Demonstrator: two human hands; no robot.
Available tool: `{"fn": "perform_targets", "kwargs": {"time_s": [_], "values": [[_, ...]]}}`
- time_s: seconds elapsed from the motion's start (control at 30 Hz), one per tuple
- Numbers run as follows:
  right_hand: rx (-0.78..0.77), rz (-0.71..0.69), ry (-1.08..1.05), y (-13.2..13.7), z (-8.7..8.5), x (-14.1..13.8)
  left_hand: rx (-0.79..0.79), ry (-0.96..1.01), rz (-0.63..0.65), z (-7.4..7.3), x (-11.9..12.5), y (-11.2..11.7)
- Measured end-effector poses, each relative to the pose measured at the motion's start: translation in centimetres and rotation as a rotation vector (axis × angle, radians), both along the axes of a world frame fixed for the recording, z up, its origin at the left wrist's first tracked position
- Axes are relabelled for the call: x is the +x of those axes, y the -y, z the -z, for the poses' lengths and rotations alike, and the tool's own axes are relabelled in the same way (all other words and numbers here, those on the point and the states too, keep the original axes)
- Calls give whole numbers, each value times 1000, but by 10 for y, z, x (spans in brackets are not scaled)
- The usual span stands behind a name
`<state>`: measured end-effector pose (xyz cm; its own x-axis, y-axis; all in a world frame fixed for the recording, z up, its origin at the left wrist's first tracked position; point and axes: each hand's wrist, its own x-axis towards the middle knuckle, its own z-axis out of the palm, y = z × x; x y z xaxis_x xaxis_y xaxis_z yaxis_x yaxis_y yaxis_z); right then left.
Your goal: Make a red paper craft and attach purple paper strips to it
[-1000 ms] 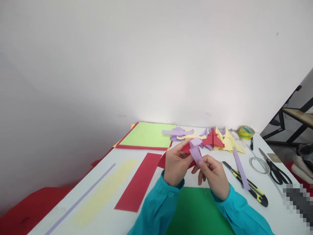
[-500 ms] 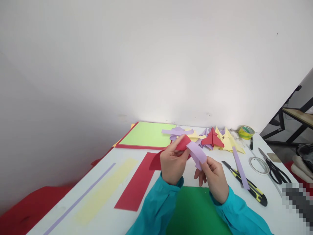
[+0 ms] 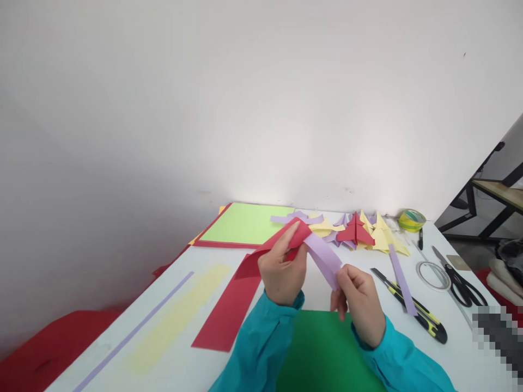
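Between the fingers of my left hand (image 3: 281, 272) is a curved strip of red paper (image 3: 297, 231), closed on where it meets a purple paper strip (image 3: 322, 253). My right hand (image 3: 359, 299) pinches the other end of that purple strip, which is bent over on itself. Both hands are raised above the white table. Below them lies a green sheet (image 3: 327, 348). A flat red paper strip (image 3: 229, 310) rests on the table to the left of my left hand, partly behind it.
Folded paper shapes (image 3: 355, 231) and a light green sheet (image 3: 249, 223) lie along the wall. On the right are a utility knife (image 3: 429, 321), scissors (image 3: 460, 283), a tape roll (image 3: 420, 275) and a yellow-green tape roll (image 3: 411, 220). A thin purple strip (image 3: 134, 329) lies left.
My left hand has shifted slightly left, and my right hand slightly right and down. The purple strip between them is now drawn straighter, and more of the red strip shows.
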<state>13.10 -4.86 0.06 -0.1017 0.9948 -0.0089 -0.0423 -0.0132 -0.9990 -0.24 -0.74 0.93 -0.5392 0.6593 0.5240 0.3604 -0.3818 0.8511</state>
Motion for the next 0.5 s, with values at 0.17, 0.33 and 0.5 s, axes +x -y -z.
{"fn": "perform_targets", "kwargs": {"time_s": [0.17, 0.33, 0.5], "values": [[151, 101, -148, 13, -8, 10, -85, 277, 256, -9, -8, -2], [246, 266, -251, 10, -10, 18, -182, 418, 392, -8, -6, -5], [269, 342, -305, -2, -9, 22, -368, 595, 683, -6, -5, -9]]}}
